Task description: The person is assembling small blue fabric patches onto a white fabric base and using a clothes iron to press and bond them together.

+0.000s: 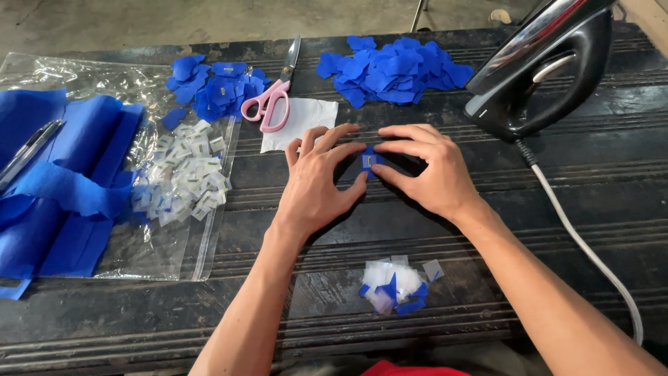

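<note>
Scrap heap (pixel 394 285) nearest; both hands' fingertip grip, left hand (pixel 316 182) and right hand (pixel 426 169), pinched on small blue patch (pixel 371 161).

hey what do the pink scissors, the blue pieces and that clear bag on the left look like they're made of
Scissors: glossy pink handles, likely plastic; shiny grey blades, likely steel. Blue pieces: matte, soft-edged and slightly curled, so probably thin fabric or felt-like sheet; paper can't be ruled out. Clear bag: transparent film with wrinkles and glare, likely thin plastic.
</note>
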